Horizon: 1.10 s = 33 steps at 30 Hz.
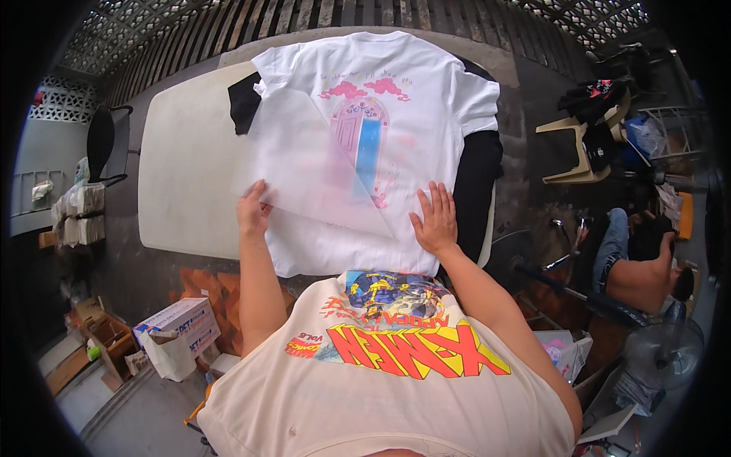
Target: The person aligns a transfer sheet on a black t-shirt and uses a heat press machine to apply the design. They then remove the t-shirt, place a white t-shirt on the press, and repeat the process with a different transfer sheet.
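A white T-shirt (426, 99) with a pink and blue door-and-cloud print lies spread on the table. My left hand (254, 207) pinches the near left edge of a translucent sheet of film (304, 183). The film slants over the shirt's left half and covers part of the printed door; its left side is blurred. My right hand (436, 217) rests flat, fingers spread, on the shirt's lower right, just beside the print. Black cloth (480, 183) shows from under the shirt on the right and at the upper left.
The pale table (190, 160) has rounded corners. A beige plastic chair (567, 152) with dark clothes stands at the right, a black chair (106, 145) at the left. Another person's bare leg (640, 274) shows at the right. A cardboard box (179, 327) sits lower left.
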Each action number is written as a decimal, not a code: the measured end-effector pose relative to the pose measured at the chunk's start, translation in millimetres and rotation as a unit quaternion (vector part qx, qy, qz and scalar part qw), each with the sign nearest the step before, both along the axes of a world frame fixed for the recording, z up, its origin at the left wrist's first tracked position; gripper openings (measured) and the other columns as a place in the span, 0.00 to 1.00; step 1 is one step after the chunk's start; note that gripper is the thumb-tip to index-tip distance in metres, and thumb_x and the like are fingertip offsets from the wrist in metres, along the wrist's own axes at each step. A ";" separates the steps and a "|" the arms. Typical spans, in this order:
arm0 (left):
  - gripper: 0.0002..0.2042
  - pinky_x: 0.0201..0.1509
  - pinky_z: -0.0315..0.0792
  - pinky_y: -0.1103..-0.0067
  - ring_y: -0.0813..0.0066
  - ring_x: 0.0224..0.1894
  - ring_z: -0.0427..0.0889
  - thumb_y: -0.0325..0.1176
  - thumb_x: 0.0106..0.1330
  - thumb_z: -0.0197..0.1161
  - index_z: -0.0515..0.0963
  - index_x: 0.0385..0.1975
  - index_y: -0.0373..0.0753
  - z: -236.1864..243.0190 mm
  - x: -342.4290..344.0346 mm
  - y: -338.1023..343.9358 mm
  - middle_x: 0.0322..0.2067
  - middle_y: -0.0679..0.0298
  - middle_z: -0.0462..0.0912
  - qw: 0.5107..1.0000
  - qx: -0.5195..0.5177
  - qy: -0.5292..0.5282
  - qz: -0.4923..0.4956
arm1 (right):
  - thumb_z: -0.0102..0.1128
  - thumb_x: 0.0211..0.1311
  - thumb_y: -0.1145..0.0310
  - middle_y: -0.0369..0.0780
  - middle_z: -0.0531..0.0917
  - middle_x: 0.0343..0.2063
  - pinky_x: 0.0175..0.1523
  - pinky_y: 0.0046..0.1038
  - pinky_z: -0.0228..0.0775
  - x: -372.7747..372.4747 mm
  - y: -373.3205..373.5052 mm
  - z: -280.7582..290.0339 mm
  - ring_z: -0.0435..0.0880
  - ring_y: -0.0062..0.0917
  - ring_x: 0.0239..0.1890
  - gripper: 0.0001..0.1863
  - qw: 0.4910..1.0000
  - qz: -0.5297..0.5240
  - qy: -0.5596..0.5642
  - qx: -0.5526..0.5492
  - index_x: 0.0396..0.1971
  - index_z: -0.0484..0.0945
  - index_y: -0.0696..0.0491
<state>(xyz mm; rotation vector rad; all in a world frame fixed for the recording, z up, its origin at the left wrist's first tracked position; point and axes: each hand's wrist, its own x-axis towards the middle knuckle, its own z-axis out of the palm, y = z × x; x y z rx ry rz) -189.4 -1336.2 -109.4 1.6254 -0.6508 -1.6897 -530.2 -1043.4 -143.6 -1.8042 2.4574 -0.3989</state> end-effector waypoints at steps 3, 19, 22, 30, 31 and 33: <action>0.12 0.48 0.84 0.71 0.67 0.43 0.85 0.34 0.70 0.68 0.81 0.48 0.36 4.2 28.8 -9.0 0.43 0.64 0.84 0.999 -0.016 -0.028 -0.006 | 0.56 0.69 0.51 0.47 0.60 0.74 0.79 0.48 0.42 3.1 -2.5 5.2 0.53 0.45 0.78 0.32 1.000 -0.011 0.008 0.003 0.69 0.68 0.49; 0.13 0.53 0.78 0.74 0.73 0.48 0.83 0.37 0.72 0.66 0.81 0.51 0.39 33.3 132.8 -54.5 0.47 0.65 0.86 0.997 -0.040 -0.065 -0.031 | 0.58 0.67 0.52 0.46 0.62 0.73 0.79 0.47 0.43 5.8 -4.0 6.9 0.54 0.42 0.78 0.32 1.000 -0.021 0.008 -0.008 0.68 0.69 0.47; 0.13 0.53 0.77 0.75 0.75 0.47 0.82 0.36 0.72 0.66 0.81 0.52 0.40 41.0 142.7 -51.8 0.46 0.67 0.86 0.996 -0.047 -0.067 -0.043 | 0.58 0.67 0.52 0.46 0.62 0.73 0.78 0.47 0.43 6.4 -4.8 8.4 0.53 0.42 0.78 0.31 1.000 -0.025 0.003 -0.003 0.68 0.69 0.47; 0.12 0.51 0.78 0.76 0.77 0.48 0.83 0.36 0.72 0.66 0.82 0.50 0.41 47.2 153.2 -46.9 0.46 0.68 0.86 0.996 -0.049 -0.053 -0.052 | 0.58 0.67 0.51 0.45 0.62 0.73 0.78 0.47 0.44 6.3 -4.9 5.5 0.54 0.42 0.77 0.32 1.000 -0.022 0.009 -0.009 0.68 0.70 0.47; 0.11 0.51 0.78 0.76 0.77 0.48 0.83 0.36 0.72 0.66 0.82 0.50 0.41 47.8 152.0 -46.1 0.46 0.68 0.86 0.996 -0.052 -0.059 -0.050 | 0.58 0.67 0.52 0.46 0.62 0.73 0.78 0.47 0.44 6.1 -4.6 5.1 0.54 0.42 0.77 0.32 1.000 -0.022 0.009 -0.008 0.68 0.70 0.47; 0.11 0.51 0.78 0.75 0.77 0.48 0.83 0.36 0.72 0.66 0.82 0.49 0.41 49.2 149.4 -44.6 0.45 0.68 0.86 0.995 -0.056 -0.072 -0.045 | 0.58 0.67 0.52 0.46 0.62 0.73 0.78 0.47 0.44 5.7 -4.5 4.7 0.54 0.42 0.77 0.31 1.000 -0.023 0.008 -0.006 0.68 0.70 0.47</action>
